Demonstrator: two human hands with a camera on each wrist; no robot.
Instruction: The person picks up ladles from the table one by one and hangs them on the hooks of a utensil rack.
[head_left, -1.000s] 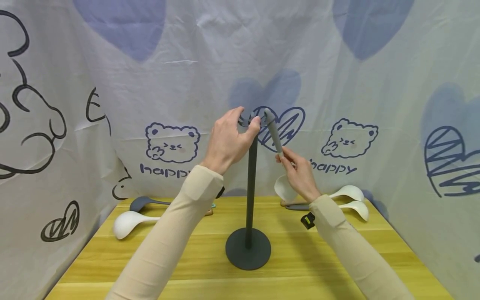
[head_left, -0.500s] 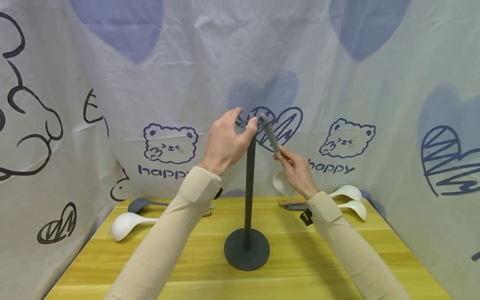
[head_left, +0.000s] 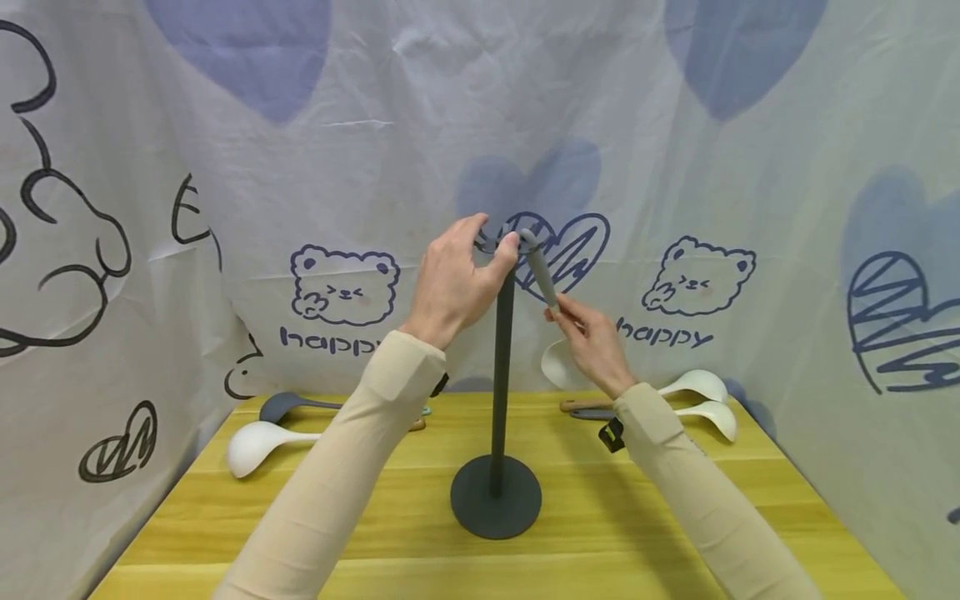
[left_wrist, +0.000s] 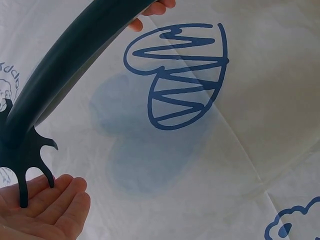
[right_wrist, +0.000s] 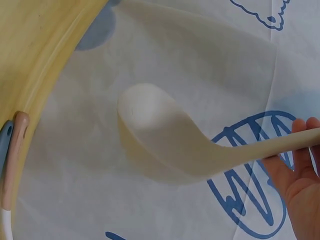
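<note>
A dark grey stand (head_left: 501, 367) with a round base rises from the wooden table (head_left: 675, 500). My left hand (head_left: 483, 250) grips its hooked top (head_left: 495, 243). In the left wrist view those hooks (left_wrist: 25, 155) sit just above my left hand (left_wrist: 47, 210). My right hand (head_left: 576, 317) pinches a ladle by its grey handle (head_left: 542, 273). The handle's upper end is beside the hooks. Its white bowl (head_left: 558, 365) hangs below my hand. In the right wrist view the ladle bowl (right_wrist: 150, 130) shows in front of the cloth, with my right hand (right_wrist: 300, 175) on its handle.
A white ladle (head_left: 255, 442) and a grey ladle (head_left: 281, 407) lie at the table's back left. Two white ladles (head_left: 705, 396) and other handles lie at the back right. Printed cloth (head_left: 345, 150) walls the table on three sides.
My right hand has shifted the ladle slightly left, so the handle's top end is closer to the stand's hooks. My left hand keeps its hold on the stand's top.
</note>
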